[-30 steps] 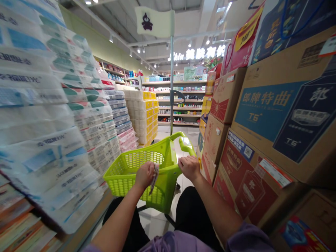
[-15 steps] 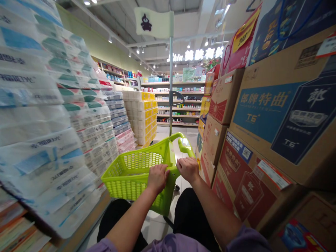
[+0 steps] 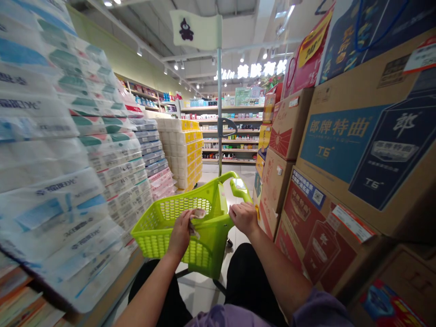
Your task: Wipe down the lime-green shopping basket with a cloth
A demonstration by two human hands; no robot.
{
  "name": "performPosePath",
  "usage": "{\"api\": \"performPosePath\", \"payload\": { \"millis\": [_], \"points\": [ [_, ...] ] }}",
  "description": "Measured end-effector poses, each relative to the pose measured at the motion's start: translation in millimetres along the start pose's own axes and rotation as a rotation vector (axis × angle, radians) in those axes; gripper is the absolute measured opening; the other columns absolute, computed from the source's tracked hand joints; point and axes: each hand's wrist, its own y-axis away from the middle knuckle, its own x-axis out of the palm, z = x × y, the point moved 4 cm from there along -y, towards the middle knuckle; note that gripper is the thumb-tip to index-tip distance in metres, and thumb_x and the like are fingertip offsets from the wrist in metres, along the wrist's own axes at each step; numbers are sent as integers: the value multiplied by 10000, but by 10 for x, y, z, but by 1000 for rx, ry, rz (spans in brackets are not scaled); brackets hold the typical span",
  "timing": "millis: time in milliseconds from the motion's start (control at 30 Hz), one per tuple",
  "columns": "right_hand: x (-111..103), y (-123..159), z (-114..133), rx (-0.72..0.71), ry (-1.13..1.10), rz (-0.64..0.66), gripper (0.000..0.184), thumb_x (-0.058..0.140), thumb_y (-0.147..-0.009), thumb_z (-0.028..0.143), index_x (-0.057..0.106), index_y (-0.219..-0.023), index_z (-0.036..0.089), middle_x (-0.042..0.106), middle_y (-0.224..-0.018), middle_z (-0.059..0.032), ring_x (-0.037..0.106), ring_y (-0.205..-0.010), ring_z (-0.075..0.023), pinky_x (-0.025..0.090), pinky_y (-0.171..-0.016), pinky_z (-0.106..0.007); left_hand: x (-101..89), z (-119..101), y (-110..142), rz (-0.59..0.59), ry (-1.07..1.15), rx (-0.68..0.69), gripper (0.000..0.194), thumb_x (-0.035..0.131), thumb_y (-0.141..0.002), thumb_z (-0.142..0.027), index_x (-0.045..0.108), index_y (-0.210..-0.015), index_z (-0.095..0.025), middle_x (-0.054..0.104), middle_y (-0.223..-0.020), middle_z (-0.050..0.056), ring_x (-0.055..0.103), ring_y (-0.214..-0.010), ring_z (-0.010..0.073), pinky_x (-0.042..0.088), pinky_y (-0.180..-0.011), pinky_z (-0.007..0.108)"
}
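Observation:
In front of my knees stands a lime-green plastic shopping cart [image 3: 207,254] with a perforated basket and a curved handle [image 3: 240,188]. My right hand [image 3: 244,218] is wrapped round the near part of that handle. At the basket's near rim my left hand [image 3: 180,232] grips a crumpled whitish cloth [image 3: 197,214], thin and partly patterned; part of it hangs over the rim. Fingers cover the rest of the cloth. Little of the basket's inside shows. A tall pole [image 3: 220,100] rises behind the cart, with a pale bear flag [image 3: 196,29] on top.
Stacked tissue packs [image 3: 64,204] line the left side, with yellow-and-white paper packs [image 3: 180,152] farther on. Cardboard liquor cartons [image 3: 335,122] form a wall close on the right. Tiled floor [image 3: 213,171] runs ahead to stocked shelves [image 3: 235,122].
My left hand moved right along the cart's rim toward the handle, then back left, with the cloth showing again. My right hand stays on the handle. The view shifted slightly.

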Motion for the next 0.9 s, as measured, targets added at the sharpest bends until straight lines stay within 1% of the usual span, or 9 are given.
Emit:
{"api": "performPosePath", "payload": {
  "millis": [67,133,267,333,433,533,633,733,900],
  "points": [
    [3,7,8,0,10,0,346,526,-852,194,495,-507,194,529,-466,34,411,-497,-97,212,-604,-290,-50,-185,-138,-146,-1,-18,517,392,-895,-118,353,-1399,-229,332,-1456,147,429,-1275,251,405,-1039,462],
    [7,14,16,-4,19,10,342,527,-853,196,501,-512,196,533,-469,33,415,-499,-98,210,-605,-292,-9,-425,-225,-171,4,38,599,411,-897,-129,228,-1462,-209,218,-1512,177,364,-1326,277,371,-1059,486],
    [4,22,26,-8,5,34,319,530,-857,206,520,-538,201,557,-495,29,434,-518,-106,215,-613,-294,237,-848,-121,16,-34,355,630,355,-902,-111,157,-1492,-205,434,-1393,153,384,-1304,263,383,-1029,450],
    [-2,21,26,-6,-6,38,317,528,-858,210,519,-542,203,563,-503,28,441,-525,-109,224,-623,-295,323,-898,-4,90,-75,395,613,348,-893,-99,213,-1481,-205,504,-1323,134,412,-1272,262,371,-1026,445],
    [-5,15,21,-4,-4,44,329,525,-862,219,512,-533,201,562,-505,23,440,-527,-109,231,-632,-297,310,-854,84,100,-100,387,597,357,-867,-71,302,-1447,-197,526,-1284,126,419,-1254,258,347,-1038,445],
    [-7,9,20,-3,0,32,336,525,-865,216,512,-529,199,550,-491,26,429,-517,-105,227,-623,-294,165,-773,34,101,-73,333,536,373,-840,-71,423,-1362,-183,569,-1212,111,491,-1151,226,402,-964,391],
    [-6,7,30,-9,8,25,341,524,-865,206,507,-524,197,535,-477,30,422,-511,-102,218,-614,-291,-63,-664,-99,108,-105,148,312,408,-823,-116,614,-1046,-189,634,-997,76,554,-944,212,425,-844,363],
    [-3,7,40,-7,17,32,341,522,-860,197,505,-519,196,538,-481,27,420,-509,-101,212,-611,-293,-251,-621,-254,152,-200,29,204,417,-816,-152,603,-756,-208,621,-799,52,546,-810,212,401,-776,356],
    [-4,9,51,4,15,26,327,533,-848,189,511,-522,195,536,-479,33,424,-510,-99,218,-612,-288,-285,-780,-539,319,-234,-26,187,422,-782,-152,564,-678,-216,622,-750,36,549,-775,204,385,-726,329]
  ]
}}
